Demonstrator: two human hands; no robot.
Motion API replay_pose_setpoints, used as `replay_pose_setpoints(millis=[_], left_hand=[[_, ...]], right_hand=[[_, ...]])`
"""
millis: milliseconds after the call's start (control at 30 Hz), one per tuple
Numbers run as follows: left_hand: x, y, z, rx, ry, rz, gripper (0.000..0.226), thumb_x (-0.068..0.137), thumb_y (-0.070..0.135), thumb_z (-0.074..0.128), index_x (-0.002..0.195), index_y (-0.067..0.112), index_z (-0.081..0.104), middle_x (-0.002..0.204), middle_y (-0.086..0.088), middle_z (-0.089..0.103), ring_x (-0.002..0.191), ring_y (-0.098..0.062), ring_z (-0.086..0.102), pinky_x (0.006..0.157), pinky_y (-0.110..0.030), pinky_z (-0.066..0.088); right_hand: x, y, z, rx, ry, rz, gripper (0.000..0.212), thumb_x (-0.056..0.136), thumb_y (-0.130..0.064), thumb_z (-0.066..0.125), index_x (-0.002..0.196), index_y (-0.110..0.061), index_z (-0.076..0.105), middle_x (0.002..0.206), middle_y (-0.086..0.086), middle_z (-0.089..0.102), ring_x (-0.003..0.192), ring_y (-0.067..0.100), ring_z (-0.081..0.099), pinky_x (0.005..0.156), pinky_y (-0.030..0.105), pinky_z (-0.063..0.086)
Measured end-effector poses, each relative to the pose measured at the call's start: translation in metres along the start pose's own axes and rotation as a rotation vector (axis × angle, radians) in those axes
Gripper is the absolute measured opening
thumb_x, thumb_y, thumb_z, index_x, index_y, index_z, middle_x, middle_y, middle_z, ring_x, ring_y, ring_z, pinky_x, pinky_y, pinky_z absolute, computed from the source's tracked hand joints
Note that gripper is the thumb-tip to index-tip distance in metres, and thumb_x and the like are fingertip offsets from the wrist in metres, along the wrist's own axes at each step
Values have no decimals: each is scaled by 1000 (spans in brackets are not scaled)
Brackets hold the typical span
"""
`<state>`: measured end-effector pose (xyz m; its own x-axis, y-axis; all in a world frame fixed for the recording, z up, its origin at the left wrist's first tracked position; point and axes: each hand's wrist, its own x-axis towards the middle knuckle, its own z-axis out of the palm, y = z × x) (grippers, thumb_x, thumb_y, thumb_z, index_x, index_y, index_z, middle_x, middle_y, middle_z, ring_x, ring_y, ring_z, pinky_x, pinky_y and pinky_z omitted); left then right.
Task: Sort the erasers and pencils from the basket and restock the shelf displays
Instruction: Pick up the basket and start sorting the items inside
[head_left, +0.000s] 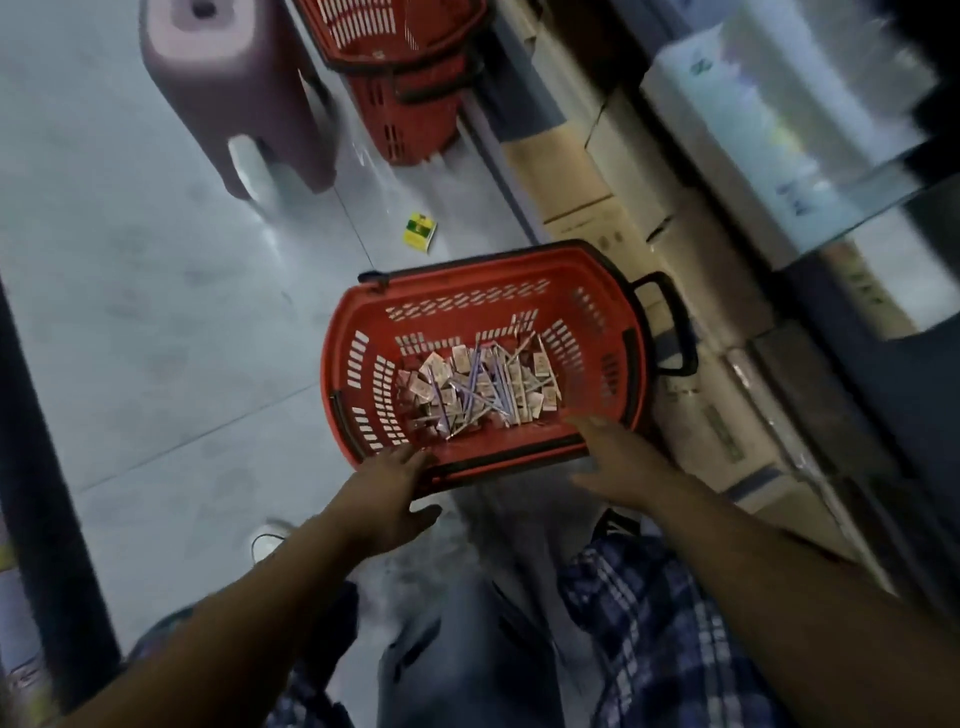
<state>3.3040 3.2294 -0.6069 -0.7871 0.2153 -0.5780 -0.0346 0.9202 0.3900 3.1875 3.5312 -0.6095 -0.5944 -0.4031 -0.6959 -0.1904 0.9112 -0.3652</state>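
Where the grey floor (156, 312) meets the shelf (779, 156) on the right, a mauve stool (234, 93) and a far basket (410, 104) stand, and nearer sits the red basket (358, 332). Both hands reach for its near rim, fingers straight and spread: the left hand (389, 493) touches it, the right hand (618, 462) is at its right corner. Erasers (436, 371) and pencils (480, 384) lie mixed inside. A yellow box (420, 232) lies beyond.

Shop aisle: red shopping baskets (395, 78), stocked shelves (810, 156).
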Motion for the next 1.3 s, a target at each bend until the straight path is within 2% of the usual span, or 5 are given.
replay_pose_setpoints(millis=[200,467,933,1133,1300], left_hand=[[66,-38,71,113,63,142,68,90,61,55,145,22,43,134,-2,57,114,-25,61,94,-38,53],[70,-32,68,207,135,156,36,87,42,67,117,24,59,101,-5,66,91,-27,64,77,-38,56],[-27,-54,116,133,104,38,43,90,30,71,131,26,61,115,2,68,97,-19,60,83,-31,48],[-32,-50,97,-128,65,-111,71,86,82,47,131,30,62,126,4,63,113,-20,59,105,-46,46],[15,-63,72,-1,163,-135,40,100,54,54,122,23,64,119,-3,69,104,-24,63,95,-39,51]], right_hand=[[69,-16,86,-364,184,-173,79,71,-59,48,142,-25,53,135,1,60,125,25,53,108,37,34],[72,-34,109,-421,448,-142,39,76,-53,66,111,-35,67,100,-1,73,98,25,68,77,33,50],[11,-88,191,-446,313,-179,43,89,-57,62,121,-28,63,113,2,69,104,27,65,76,34,47],[0,-80,166,-139,189,-254,77,86,-79,48,140,-26,53,138,3,60,118,22,59,97,35,48],[42,-49,123,16,315,-79,58,95,-49,63,140,-14,53,137,10,59,119,28,59,98,35,48]])
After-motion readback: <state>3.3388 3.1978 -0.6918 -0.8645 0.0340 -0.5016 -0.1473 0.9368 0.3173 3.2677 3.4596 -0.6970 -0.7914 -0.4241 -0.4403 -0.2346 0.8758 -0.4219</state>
